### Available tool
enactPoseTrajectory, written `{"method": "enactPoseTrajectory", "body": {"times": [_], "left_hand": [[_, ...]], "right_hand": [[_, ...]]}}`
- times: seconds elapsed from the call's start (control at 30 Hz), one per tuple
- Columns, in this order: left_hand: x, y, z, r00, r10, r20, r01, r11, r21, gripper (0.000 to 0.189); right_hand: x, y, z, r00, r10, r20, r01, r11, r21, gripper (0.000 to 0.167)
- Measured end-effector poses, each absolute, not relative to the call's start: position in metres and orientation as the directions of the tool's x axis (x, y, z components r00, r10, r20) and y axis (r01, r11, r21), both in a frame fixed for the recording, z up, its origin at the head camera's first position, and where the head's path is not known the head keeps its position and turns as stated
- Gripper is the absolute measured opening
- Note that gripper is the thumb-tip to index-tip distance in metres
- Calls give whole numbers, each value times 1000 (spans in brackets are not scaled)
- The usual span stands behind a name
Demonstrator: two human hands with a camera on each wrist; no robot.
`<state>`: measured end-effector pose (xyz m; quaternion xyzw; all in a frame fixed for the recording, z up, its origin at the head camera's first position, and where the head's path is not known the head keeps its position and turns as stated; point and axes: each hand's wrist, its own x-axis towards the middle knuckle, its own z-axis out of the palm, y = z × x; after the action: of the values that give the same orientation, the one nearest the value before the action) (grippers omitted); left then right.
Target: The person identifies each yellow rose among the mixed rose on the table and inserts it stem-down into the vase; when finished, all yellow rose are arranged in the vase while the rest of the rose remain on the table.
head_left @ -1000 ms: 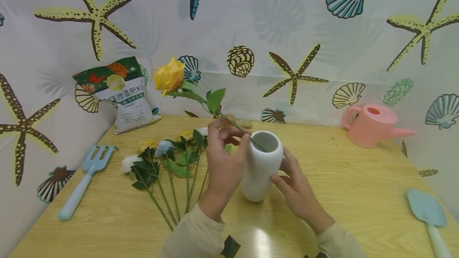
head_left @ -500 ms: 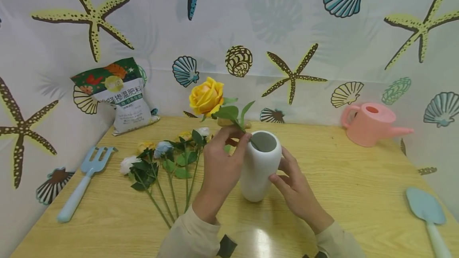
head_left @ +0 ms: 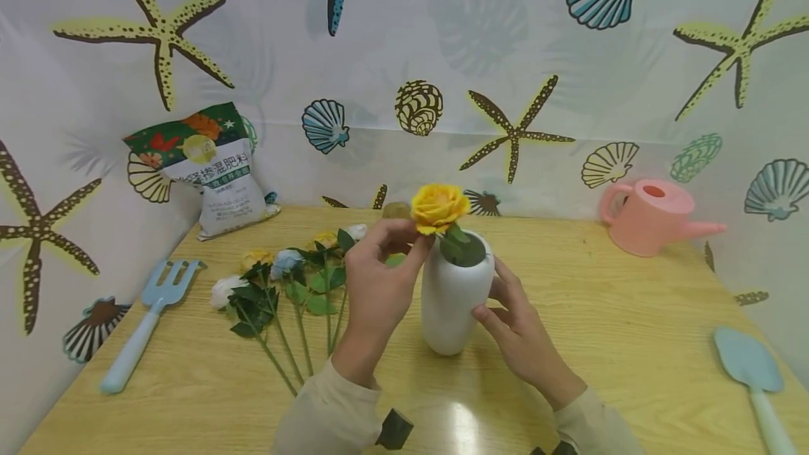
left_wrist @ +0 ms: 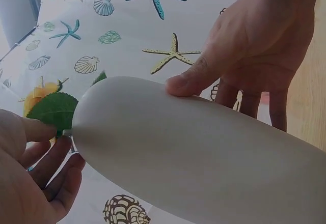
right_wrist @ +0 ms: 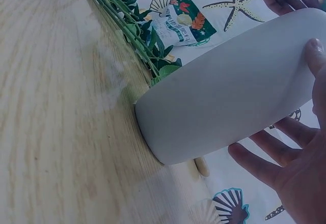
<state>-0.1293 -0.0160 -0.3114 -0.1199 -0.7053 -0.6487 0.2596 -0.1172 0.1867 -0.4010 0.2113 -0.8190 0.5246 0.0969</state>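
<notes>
Left fingers (head_left: 413, 260) pinch one yellow rose (head_left: 440, 208); right fingers (head_left: 493, 323) grip one white vase (head_left: 451, 304).

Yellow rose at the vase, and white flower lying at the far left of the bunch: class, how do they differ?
The yellow rose is bright yellow; the white flower is white.
The rose is pinched by the left hand at the white vase; the white flower lies on the table.
The rose's bloom looks larger than the white flower's.
Both have green leaves.
</notes>
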Motion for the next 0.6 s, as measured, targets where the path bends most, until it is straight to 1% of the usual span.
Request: {"method": "enactPoseTrajectory", "body": {"times": [0.13, 0.37, 0.6], "left_hand": [[-131, -13, -314, -845, -150, 514, 499, 127, 857, 12], [-133, -15, -315, -849, -157, 504, 490, 120, 863, 9], [-135, -26, -317, -840, -157, 519, 493, 175, 852, 9]], "right_hand": [[-117, 187, -399, -902, -243, 357, -427, 370, -825, 72], [-118, 186, -398, -898, -246, 365, -435, 372, -820, 73], [-118, 186, -399, -897, -243, 370, -438, 367, -821, 72]]}}
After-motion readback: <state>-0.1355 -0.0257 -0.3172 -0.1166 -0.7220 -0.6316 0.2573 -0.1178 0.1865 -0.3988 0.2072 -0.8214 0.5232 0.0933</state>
